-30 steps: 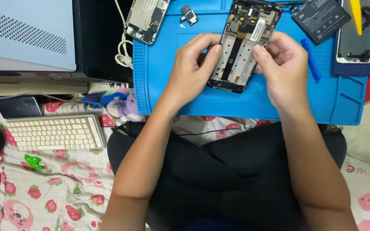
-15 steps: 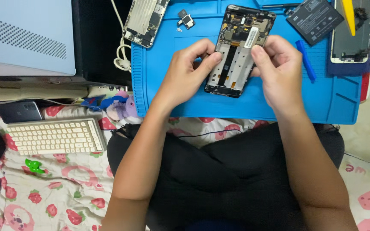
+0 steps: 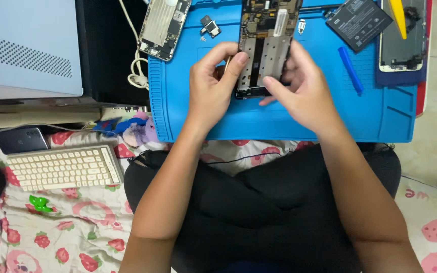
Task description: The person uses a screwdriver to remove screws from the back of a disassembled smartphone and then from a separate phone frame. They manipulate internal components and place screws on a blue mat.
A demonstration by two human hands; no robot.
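Over the mat: we hold an opened phone [image 3: 266,48] above the blue work mat [image 3: 289,119].
Left hand [image 3: 213,83]: fingers pinching its left edge.
Right hand [image 3: 304,91]: gripping its right side.

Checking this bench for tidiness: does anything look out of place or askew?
Yes. The blue mat sits on a strawberry-print bedsheet beside a keyboard, and a second opened phone hangs tilted over the mat's left edge.

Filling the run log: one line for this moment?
left hand + right hand: holding opened phone chassis | over: blue work mat
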